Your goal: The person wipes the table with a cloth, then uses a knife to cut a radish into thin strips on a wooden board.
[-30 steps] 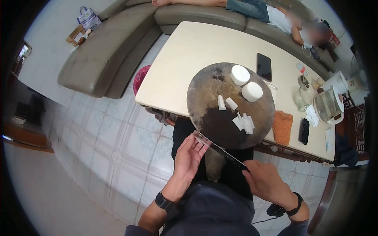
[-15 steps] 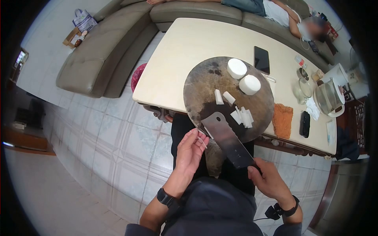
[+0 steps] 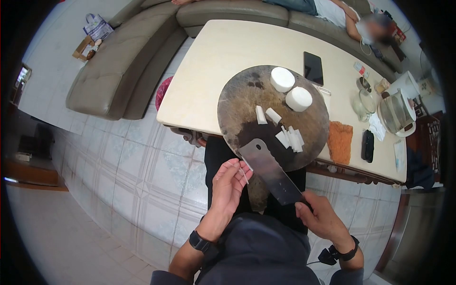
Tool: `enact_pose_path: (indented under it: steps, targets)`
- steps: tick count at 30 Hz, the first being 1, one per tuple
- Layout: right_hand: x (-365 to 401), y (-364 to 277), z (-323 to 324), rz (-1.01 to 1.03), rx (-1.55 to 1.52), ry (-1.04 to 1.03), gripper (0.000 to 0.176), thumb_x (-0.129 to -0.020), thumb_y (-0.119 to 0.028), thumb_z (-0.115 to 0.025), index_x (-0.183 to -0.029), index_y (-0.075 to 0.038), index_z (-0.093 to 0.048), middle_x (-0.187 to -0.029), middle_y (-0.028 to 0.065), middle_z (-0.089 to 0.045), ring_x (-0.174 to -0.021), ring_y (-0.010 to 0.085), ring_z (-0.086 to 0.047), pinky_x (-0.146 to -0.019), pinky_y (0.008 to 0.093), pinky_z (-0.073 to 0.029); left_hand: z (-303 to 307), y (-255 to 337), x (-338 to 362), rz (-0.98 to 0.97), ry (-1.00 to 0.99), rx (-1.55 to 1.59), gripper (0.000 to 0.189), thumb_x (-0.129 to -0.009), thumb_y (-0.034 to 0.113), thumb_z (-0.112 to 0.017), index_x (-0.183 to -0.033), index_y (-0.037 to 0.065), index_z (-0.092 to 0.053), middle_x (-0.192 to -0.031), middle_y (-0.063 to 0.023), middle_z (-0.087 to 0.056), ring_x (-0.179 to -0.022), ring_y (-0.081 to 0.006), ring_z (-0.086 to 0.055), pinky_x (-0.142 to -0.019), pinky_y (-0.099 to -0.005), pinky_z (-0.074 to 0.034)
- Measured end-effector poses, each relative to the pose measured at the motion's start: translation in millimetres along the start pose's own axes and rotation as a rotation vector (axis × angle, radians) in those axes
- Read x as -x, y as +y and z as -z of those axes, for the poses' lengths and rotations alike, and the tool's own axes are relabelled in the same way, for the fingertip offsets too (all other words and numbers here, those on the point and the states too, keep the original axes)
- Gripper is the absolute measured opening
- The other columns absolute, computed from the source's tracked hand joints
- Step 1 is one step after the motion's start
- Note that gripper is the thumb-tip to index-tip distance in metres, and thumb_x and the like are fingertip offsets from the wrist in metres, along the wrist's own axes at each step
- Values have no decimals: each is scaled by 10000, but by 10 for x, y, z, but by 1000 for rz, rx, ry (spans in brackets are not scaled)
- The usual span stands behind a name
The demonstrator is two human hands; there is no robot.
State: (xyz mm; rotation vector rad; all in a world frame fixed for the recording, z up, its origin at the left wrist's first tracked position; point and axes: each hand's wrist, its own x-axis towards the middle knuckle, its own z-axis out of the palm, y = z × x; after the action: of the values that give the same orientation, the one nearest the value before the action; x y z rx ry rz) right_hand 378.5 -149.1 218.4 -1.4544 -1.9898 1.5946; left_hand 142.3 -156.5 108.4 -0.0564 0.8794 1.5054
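**Cleaver Work at the Board's Near Edge: Hand Position and Blade Control**

1. Left hand: fingers narrow, pinching a thin white strip just off the near-left rim of the board. Hold the strip lightly, since it is slender and probably bends or snaps under pressure. Fingertips should be curled back, clear of the blade.

2. Round board: lies at the near side of the tabletop, its near part extending past the tabletop's edge. What supports that part cannot be told; apply force gently there.

3. White sliver: sits between the left fingers and the blade. Whether fingers or blade bear it is unclear. Free it with the blade still, sliding away from the edge rather than along it.

4. Two loose white pieces: lie apart near mid-board, beyond the blade's far end.

5. Cleaver: slants across the board's near rim, broad face visible. The long side toward the left hand appears to be the cutting edge, so a slip could reach the fingers. Angle it away during handling.

6. Heap of white pieces: right of the loose pair, some overlapping. Leave blade clearance here.

7. White cylinders: stand at the board's far side, clear of the blade.

8. Right hand: wrapped around the cleaver's handle, near the blade. Maintain a firm grip and a steady wrist.

9. Orange cloth: on the tabletop beside the board's right rim, convenient for drying fingers.
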Motion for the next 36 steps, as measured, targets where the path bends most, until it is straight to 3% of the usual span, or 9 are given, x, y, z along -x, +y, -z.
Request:
enact_pose_path:
  steps: [9, 13, 16, 19, 23, 25, 36]
  targets:
    - [79, -7, -62, 37, 94, 8, 116, -963, -104, -568, -939, 5, -536, -631, 163, -559, -548, 298, -568, -527, 382, -410, 128, -121, 7, 20, -90, -65, 146, -930, 50, -646, -1071, 70, -614, -941, -43, -673, -890, -160, -665, -883, -350, -556]
    - [173, -30, -25, -57, 17, 18, 107, -966, -101, -565, -951, 2, -539, -630, 157, -556, -535, 293, -548, -523, 375, -404, 106, -156, 61, 30, -25, -65, 150, -929, 25, -632, -1075, 60, -625, -983, -64, -676, -913, -168, -667, -855, -340, -560]
    - [235, 12, 0, -49, -48, 79, 101, -966, -95, -564, -956, 2, -538, -630, 155, -555, -527, 290, -534, -517, 369, -398, 283, -307, -10, 80, -29, -133, 197, -928, -4, -601, -1117, 41, -632, -1030, -82, -672, -967, -184, -659, -879, -335, -542]
    - [268, 49, 23, -16, -71, 140, 101, -965, -91, -566, -958, 6, -541, -629, 146, -557, -520, 283, -523, -512, 366, -396, 430, -567, -177, 255, 55, -359, 272, -926, 21, -546, -1187, -2, -619, -1102, -94, -653, -1095, -202, -598, -986, -345, -441]
    - [326, 73, 40, -31, -60, 143, 105, -965, -88, -566, -984, 14, -549, -631, 145, -554, -523, 290, -525, -511, 363, -397, 861, -906, -564, 338, 6, -365, 285, -920, 16, -522, -1186, -19, -617, -1119, -92, -644, -1081, -202, -580, -987, -338, -424]
    - [360, 98, 44, -30, -64, 164, 106, -964, -85, -566, -996, 16, -552, -631, 146, -551, -523, 294, -523, -511, 363, -397, 853, -942, -625, 302, 194, -379, 285, -915, -2, -501, -1174, -32, -615, -1138, -94, -636, -1052, -205, -572, -987, -331, -421]
    - [363, 190, 66, -35, -112, 179, 109, -962, -82, -569, -1003, 19, -563, -643, 139, -562, -534, 253, -538, -521, 343, -409, 585, -737, -421, 217, 108, -428, 331, -887, -102, -481, -1202, -47, -568, -1166, -111, -621, -1107, -234, -599, -996, -348, -490]
